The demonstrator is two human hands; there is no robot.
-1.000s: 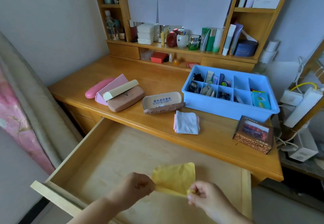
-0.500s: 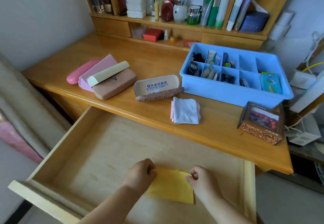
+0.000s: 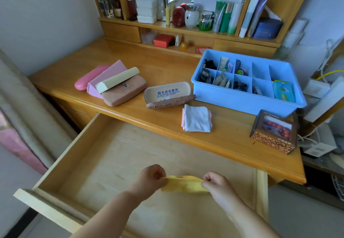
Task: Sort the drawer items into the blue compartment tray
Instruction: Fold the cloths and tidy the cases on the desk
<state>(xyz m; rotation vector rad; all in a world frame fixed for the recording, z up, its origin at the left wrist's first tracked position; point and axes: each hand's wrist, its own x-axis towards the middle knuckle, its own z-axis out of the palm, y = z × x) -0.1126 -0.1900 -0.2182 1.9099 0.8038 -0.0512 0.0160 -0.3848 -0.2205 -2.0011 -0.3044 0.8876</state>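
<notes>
Yellow cloth (image 3: 183, 185): above the open drawer (image 3: 115, 155), pinched at its ends by the left hand (image 3: 151, 179) and right hand (image 3: 216, 182). Likely mid-fold; edges should meet squarely for a compact fit. Folded white cloth (image 3: 196, 118): on the tabletop (image 3: 163, 70). Blue compartment tray (image 3: 247, 101): most cells hold small items, and one far cell looks empty.

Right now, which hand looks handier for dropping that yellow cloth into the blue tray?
Probably the right hand: both pinch the yellow cloth, but the blue tray sits on the right side.
</notes>
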